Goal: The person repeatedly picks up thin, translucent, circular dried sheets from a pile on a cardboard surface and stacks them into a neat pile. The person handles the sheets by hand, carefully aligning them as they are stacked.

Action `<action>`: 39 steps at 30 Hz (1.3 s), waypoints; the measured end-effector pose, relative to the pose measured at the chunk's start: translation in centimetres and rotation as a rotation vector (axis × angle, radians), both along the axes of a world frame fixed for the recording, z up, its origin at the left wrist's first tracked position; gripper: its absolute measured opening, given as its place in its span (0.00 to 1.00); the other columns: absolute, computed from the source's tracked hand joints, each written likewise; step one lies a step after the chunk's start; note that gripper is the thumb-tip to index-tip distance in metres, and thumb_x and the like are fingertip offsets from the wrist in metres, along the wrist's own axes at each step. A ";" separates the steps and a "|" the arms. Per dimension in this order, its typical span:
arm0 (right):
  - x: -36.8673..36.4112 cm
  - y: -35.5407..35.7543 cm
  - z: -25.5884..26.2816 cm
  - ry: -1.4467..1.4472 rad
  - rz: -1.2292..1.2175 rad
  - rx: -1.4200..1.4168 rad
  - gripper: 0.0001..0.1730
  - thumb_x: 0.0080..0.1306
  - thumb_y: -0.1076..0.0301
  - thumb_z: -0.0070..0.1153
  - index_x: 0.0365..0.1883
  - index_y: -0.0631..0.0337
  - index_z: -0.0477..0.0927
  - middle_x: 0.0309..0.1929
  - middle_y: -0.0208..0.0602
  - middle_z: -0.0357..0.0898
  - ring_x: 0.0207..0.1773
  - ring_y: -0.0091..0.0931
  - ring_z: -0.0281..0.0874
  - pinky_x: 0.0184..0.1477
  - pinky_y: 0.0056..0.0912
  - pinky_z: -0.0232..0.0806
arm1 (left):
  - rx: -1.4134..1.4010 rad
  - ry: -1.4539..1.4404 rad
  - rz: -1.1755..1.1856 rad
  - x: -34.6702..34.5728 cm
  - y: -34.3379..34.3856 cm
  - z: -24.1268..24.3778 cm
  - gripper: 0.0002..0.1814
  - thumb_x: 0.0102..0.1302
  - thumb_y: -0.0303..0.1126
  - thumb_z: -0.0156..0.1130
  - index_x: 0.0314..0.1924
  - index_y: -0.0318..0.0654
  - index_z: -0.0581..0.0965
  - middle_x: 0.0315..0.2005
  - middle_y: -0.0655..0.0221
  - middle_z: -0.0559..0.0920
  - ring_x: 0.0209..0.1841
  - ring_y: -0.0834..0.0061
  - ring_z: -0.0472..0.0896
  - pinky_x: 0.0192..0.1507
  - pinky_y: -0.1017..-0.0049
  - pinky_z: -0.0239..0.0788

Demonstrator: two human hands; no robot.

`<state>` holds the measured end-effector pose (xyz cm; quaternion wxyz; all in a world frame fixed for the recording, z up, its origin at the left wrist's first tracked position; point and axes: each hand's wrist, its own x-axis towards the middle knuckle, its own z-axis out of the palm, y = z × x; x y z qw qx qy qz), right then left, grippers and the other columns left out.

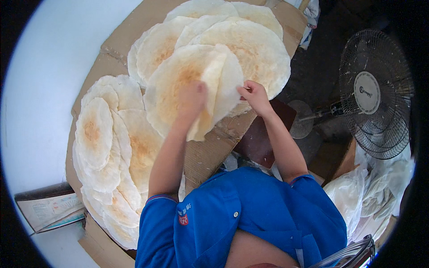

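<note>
A large round thin flatbread (171, 87), pale with a browned middle, lies in front of me on top of other flatbreads. A creased, cream-coloured flap (216, 75) runs down across it. My left hand (194, 97), blurred, is over the browned part beside this flap; its fingertips are hidden. At the right edge of the same bread, my right hand (253, 93) pinches the rim between thumb and fingers. Just behind is a wide, overlapping flatbread (258, 50) with a toasted centre.
Brown cardboard (204, 162) lies under the breads. More flatbreads (92, 134) are piled in overlapping layers at the left, near a white wall (50, 83). A standing fan (375, 93) is at the right, above clear plastic bags (355, 187). A dark red panel (258, 140) sits below my right forearm.
</note>
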<state>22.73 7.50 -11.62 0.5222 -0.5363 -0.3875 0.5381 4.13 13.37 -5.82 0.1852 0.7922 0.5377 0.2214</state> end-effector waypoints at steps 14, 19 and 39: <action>-4.1 4.7 5.4 -0.741 0.091 0.394 0.13 0.58 0.63 0.53 0.28 0.66 0.75 0.18 0.32 0.73 0.23 0.20 0.67 0.27 0.28 0.61 | 0.029 0.057 0.043 -0.5 1.2 4.7 0.15 0.54 0.37 0.56 0.21 0.31 0.76 0.21 0.55 0.76 0.26 0.56 0.75 0.30 0.66 0.65; 0.6 3.3 2.7 -0.541 -0.080 0.099 0.13 0.58 0.63 0.52 0.30 0.66 0.75 0.22 0.39 0.75 0.24 0.24 0.71 0.28 0.29 0.64 | -0.003 -0.098 0.185 -9.0 5.5 4.9 0.14 0.55 0.37 0.58 0.27 0.31 0.78 0.18 0.58 0.78 0.21 0.75 0.75 0.26 0.73 0.64; 7.7 -3.8 1.2 -0.121 -0.087 0.001 0.13 0.65 0.66 0.45 0.44 0.65 0.71 0.33 0.26 0.75 0.34 0.17 0.70 0.38 0.19 0.63 | 0.621 0.727 0.241 -35.6 10.8 29.2 0.09 0.57 0.31 0.51 0.32 0.33 0.74 0.31 0.58 0.78 0.33 0.58 0.75 0.37 0.67 0.66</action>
